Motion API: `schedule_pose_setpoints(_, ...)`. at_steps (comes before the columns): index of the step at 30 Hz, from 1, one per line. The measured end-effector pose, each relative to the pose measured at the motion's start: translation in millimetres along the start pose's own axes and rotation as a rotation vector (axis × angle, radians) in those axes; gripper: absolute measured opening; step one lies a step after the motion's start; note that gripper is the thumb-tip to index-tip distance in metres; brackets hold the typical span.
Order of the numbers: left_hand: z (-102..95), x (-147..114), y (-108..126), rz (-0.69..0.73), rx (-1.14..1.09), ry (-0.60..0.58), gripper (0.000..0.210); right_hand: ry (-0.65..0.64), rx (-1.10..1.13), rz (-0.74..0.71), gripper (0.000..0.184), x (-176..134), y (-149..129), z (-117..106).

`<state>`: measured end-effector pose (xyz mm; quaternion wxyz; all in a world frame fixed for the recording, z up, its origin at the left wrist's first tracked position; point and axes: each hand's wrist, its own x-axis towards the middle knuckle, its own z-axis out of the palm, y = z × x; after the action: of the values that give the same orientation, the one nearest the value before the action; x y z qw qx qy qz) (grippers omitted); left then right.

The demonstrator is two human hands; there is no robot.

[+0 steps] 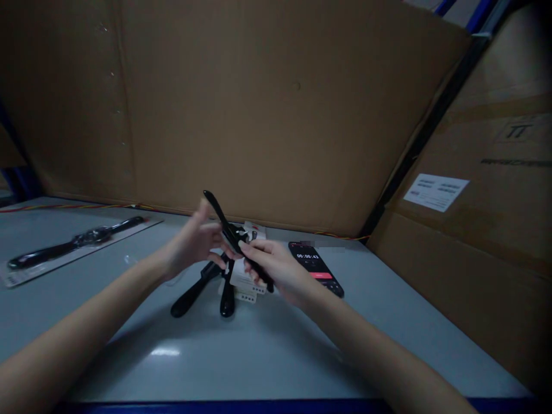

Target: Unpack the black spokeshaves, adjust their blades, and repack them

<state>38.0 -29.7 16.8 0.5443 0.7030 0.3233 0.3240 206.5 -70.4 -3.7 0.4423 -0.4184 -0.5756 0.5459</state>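
My right hand (276,264) is closed round the lower handle of a black two-handled spokeshave (218,208), which is held up at a slant. My left hand (198,241) is beside the tool's middle, fingers apart and thumb raised, slightly blurred. Whether its fingertips touch the tool I cannot tell. Below the hands lie more black spokeshaves, with one handle (187,300) pointing left and another handle (227,302) pointing toward me. White printed cards (248,282) lie among them, partly hidden by my right hand.
A packaged spokeshave (52,253) on a backing card lies at the left. Right of my hands is a phone (314,264) showing a running timer. Cardboard (259,115) walls the back, and a large cardboard box (466,247) borders the right. A red and yellow wire (86,206) runs along the rear edge.
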Motion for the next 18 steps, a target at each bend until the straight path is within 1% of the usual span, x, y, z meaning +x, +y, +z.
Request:
schedule_pose_setpoints(2,7.4,3.7,-6.7,0.017,-0.006,0.079,0.05,-0.013,0.046,0.025,0.026,0.1,5.4,6.3)
schedule_pose_setpoints(4,12.2,5.5,-11.5,-0.029,-0.072,0.143,0.037,-0.027,-0.04,0.019,0.028,2.1,9.5,8.0)
schedule_pose_setpoints(6,14.7,5.1,-13.3,-0.111,-0.105,0.158,0.033,-0.008,-0.239,-0.027,0.035,5.0,11.8,4.9)
schedule_pose_setpoints(7,15.3,4.2,-13.3,-0.143,-0.096,0.146,0.033,0.029,-0.359,-0.067,0.041,6.2,12.2,2.3)
schedule_pose_setpoints(9,16.3,1.7,-12.6,-0.181,-0.051,0.09,0.036,0.131,-0.58,-0.151,0.05,7.6,11.9,-3.3)
schedule_pose_setpoints(11,17.5,-0.6,-12.0,-0.196,-0.013,0.025,0.043,0.183,-0.701,-0.197,0.054,7.8,11.6,-7.2)
schedule_pose_setpoints(13,18.9,-1.9,-11.7,-0.216,-0.012,-0.032,0.049,0.138,-0.725,-0.206,0.054,7.8,12.6,-8.8)
schedule_pose_setpoints(15,19.7,-2.0,-11.3,-0.243,-0.036,-0.064,0.053,0.049,-0.672,-0.178,0.052,8.5,15.1,-9.1)
schedule_pose_setpoints(18,19.1,-1.6,-9.2,-0.273,-0.091,-0.087,0.053,-0.075,-0.529,-0.045,0.049,10.7,18.6,-9.2)
